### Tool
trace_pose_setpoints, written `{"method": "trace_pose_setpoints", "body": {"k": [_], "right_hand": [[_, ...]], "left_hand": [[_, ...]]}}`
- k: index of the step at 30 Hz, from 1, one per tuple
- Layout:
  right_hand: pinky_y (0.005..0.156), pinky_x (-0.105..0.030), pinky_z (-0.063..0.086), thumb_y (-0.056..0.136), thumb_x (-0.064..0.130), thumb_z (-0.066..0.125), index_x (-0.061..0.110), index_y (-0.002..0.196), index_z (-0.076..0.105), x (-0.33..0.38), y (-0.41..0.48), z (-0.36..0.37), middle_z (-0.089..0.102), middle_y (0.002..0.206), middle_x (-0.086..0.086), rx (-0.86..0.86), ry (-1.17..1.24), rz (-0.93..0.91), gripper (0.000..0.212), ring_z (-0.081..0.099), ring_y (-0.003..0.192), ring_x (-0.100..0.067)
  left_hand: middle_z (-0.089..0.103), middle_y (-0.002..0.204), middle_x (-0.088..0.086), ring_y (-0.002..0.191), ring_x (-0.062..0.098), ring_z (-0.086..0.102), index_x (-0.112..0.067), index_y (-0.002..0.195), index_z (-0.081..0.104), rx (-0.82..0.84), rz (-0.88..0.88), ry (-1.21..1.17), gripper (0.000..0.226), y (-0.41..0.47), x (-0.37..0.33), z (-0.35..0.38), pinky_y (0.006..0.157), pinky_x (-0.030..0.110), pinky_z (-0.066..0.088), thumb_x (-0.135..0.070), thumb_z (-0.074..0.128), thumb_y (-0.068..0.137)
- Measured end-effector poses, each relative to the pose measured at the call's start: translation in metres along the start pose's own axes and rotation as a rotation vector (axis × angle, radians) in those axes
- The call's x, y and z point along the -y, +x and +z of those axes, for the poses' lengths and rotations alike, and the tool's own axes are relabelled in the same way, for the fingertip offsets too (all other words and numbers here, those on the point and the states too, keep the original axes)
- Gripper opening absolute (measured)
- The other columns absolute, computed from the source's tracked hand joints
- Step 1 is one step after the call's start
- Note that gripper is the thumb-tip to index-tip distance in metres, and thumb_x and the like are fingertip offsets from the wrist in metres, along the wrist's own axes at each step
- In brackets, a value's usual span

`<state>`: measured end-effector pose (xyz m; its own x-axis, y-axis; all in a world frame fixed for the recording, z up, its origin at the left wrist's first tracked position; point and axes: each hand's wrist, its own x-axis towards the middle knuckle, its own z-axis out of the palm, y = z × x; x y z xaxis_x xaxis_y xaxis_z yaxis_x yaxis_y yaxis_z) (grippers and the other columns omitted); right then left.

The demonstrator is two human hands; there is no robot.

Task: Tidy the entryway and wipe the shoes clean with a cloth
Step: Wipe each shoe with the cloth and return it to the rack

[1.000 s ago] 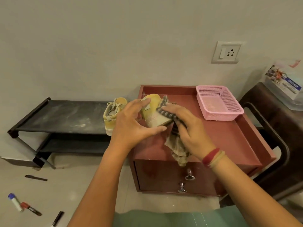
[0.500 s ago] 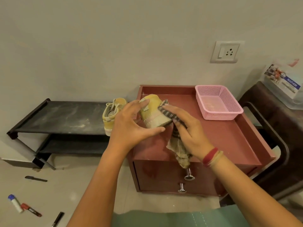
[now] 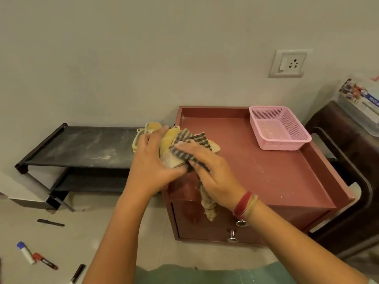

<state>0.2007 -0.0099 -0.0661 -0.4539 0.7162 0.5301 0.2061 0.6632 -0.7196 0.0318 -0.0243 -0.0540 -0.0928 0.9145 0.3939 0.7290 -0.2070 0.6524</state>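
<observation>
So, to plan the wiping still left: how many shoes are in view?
2. One yellow shoe is gripped in the left hand, with the right hand holding the cloth on it. The second shoe sits behind that hand on the black rack, partly hidden.

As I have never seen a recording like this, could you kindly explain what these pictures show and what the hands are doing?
There is no machine here: every picture comes from one camera worn on a person's head, looking down at their two bare hands. The left hand grips a yellow shoe over the left edge of a reddish cabinet. The right hand holds a striped cloth against the shoe, its loose end hanging down. A pink basket sits at the cabinet's back right corner. A second shoe stands on the black rack to the left, partly hidden by the left hand. Markers lie on the floor.
</observation>
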Motion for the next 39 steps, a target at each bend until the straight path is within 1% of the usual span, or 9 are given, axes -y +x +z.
{"method": "trace_pose_setpoints", "body": {"k": [5,9,13,20,24,28,33,36,39], "right_hand": [[0.111,-0.038,0.034,0.092,0.006,0.043,0.020,0.132,0.052,-0.019,-0.001,0.000,0.050,0.138,0.004,-0.032,-0.103,0.122,0.043,0.040,0.133,-0.007],[0.116,-0.032,0.024,0.092,0.004,0.040,0.018,0.130,0.052,-0.006,-0.006,0.014,0.049,0.138,0.001,0.092,-0.138,-0.072,0.042,0.034,0.135,-0.004],[0.108,-0.041,0.037,0.091,0.009,0.042,0.023,0.129,0.054,-0.024,0.001,0.001,0.054,0.134,0.002,-0.036,-0.115,0.161,0.043,0.044,0.130,-0.010],[0.113,-0.043,0.029,0.094,0.003,0.043,0.035,0.131,0.044,-0.028,-0.006,0.006,0.043,0.137,0.012,-0.016,-0.140,0.207,0.049,0.031,0.137,-0.010],[0.112,-0.028,0.031,0.094,0.008,0.043,0.031,0.132,0.048,-0.022,-0.011,0.008,0.048,0.138,0.008,0.013,-0.092,0.141,0.044,0.038,0.135,-0.011],[0.116,-0.037,0.023,0.095,0.002,0.042,0.024,0.135,0.048,-0.044,-0.008,-0.010,0.041,0.137,0.013,0.041,-0.254,0.274,0.045,0.024,0.138,-0.011],[0.110,-0.025,0.032,0.093,-0.002,0.044,0.018,0.133,0.051,-0.037,-0.003,-0.012,0.050,0.136,0.004,-0.163,-0.213,0.261,0.045,0.043,0.129,-0.010],[0.108,-0.014,0.028,0.093,0.001,0.044,0.019,0.134,0.050,-0.019,-0.005,0.007,0.050,0.135,0.007,0.054,-0.155,0.125,0.045,0.039,0.128,-0.001],[0.116,-0.027,0.018,0.089,0.002,0.036,0.020,0.135,0.048,-0.032,-0.012,0.014,0.044,0.144,0.002,0.243,-0.319,0.055,0.051,0.030,0.138,-0.012]], "left_hand": [[0.039,0.121,-0.007,0.107,0.004,0.038,-0.028,0.141,0.039,0.005,-0.042,0.039,0.097,-0.003,0.007,-0.008,0.087,0.021,0.034,-0.044,0.086,0.058],[0.040,0.119,-0.010,0.106,0.003,0.039,-0.023,0.140,0.042,0.008,-0.039,0.041,0.099,-0.001,0.009,-0.011,0.083,0.014,0.032,-0.046,0.084,0.053],[0.042,0.123,-0.008,0.108,0.002,0.035,-0.023,0.141,0.041,-0.001,-0.045,0.077,0.097,-0.004,0.007,-0.012,0.090,0.020,0.032,-0.046,0.086,0.058],[0.048,0.129,-0.004,0.118,0.011,0.044,-0.021,0.142,0.042,-0.004,-0.089,0.050,0.101,-0.006,0.013,-0.014,0.093,0.022,0.035,-0.049,0.086,0.056],[0.047,0.126,-0.009,0.114,0.005,0.042,-0.022,0.141,0.044,0.012,-0.099,0.018,0.099,-0.006,0.014,-0.014,0.094,0.023,0.037,-0.049,0.086,0.056],[0.040,0.123,-0.015,0.115,0.003,0.039,-0.026,0.141,0.042,0.049,-0.136,-0.033,0.097,-0.008,0.018,-0.015,0.096,0.025,0.037,-0.048,0.086,0.058],[0.035,0.132,-0.005,0.116,0.013,0.041,-0.027,0.143,0.031,0.182,-0.182,0.039,0.094,-0.004,0.023,-0.013,0.093,0.030,0.041,-0.037,0.081,0.064],[0.034,0.131,-0.002,0.119,0.018,0.043,-0.026,0.142,0.032,0.221,-0.177,0.080,0.094,0.003,0.017,-0.006,0.095,0.033,0.043,-0.040,0.081,0.064],[0.037,0.124,-0.002,0.123,0.018,0.040,-0.021,0.142,0.037,0.232,-0.144,0.100,0.092,0.007,0.013,-0.001,0.091,0.026,0.036,-0.040,0.082,0.064]]}}
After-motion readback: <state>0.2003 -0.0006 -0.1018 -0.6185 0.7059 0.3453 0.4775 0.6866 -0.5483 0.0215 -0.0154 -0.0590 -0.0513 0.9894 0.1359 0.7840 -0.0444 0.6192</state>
